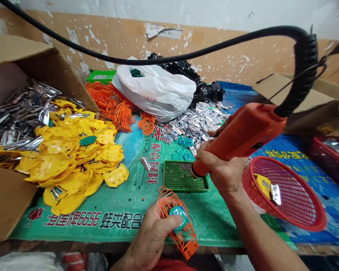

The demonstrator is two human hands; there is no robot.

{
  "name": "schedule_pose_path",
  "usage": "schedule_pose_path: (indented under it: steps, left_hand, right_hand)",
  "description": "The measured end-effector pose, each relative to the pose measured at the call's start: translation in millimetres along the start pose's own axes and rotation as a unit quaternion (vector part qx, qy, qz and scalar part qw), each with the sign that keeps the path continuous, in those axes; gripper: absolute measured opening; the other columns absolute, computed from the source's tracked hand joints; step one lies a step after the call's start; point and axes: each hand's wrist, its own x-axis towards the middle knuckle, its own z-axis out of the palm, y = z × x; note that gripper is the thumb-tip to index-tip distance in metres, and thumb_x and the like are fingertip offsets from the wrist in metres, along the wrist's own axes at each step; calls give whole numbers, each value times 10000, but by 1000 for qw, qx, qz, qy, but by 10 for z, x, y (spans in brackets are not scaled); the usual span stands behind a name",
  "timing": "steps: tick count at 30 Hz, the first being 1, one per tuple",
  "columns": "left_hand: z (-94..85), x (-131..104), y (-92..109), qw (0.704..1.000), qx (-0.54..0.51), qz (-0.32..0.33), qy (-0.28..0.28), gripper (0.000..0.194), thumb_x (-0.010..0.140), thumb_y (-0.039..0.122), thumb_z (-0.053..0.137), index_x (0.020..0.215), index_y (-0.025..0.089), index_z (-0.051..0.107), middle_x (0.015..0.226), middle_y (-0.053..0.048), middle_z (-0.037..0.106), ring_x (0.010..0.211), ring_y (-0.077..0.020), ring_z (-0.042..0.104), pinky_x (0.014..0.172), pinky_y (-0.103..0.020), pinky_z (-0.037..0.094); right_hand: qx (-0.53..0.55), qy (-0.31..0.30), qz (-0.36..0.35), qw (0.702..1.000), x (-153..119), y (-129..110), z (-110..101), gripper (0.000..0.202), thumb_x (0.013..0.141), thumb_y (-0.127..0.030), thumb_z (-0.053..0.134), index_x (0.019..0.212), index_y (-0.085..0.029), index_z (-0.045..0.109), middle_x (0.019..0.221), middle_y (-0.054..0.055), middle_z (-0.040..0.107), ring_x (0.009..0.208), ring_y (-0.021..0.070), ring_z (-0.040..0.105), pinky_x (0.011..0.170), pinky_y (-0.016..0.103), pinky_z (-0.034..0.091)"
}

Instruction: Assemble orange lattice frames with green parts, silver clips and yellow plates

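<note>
My left hand is closed on an orange plastic frame near the table's front edge, the thumb pressing a small teal plastic part against it. My right hand is wrapped round an orange electric screwdriver. Its black tip points down over a shallow green tray, where tiny metal screws lie heaped; whether the bit touches them I cannot tell. Behind the tray are more teal parts and a pile of shiny metal plates. One loose metal plate lies left of the tray.
Yellow plastic shells spill from a cardboard box at left. Orange frames and a white plastic bag sit behind. A red basket stands at right. A black cable arches overhead to the screwdriver.
</note>
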Motion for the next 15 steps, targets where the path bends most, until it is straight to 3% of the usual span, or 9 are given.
schedule_pose_path:
  steps: [8,12,15]
  left_hand:
    - [-2,1,-6,1000,-10,9,19,229,714,185,635,939,146,626,888,-49,642,781,-167,577,764,-299,450]
    - [18,-4,9,1000,-22,8,18,249,689,181,655,935,146,640,870,-45,653,742,-163,583,732,-293,459]
    - [41,-1,17,999,-38,10,15,238,672,146,652,910,154,650,837,-29,647,737,-162,587,719,-291,460]
  right_hand:
    - [33,18,13,999,41,3,-48,344,594,-216,769,902,-191,618,662,-34,620,548,156,574,558,352,484]
    - [80,23,18,996,7,-225,-83,278,601,-176,755,837,-230,619,659,-28,588,551,156,557,555,344,469]
    - [143,-23,32,989,-134,-460,-118,352,640,-158,725,967,-255,638,640,-20,583,554,167,555,551,349,472]
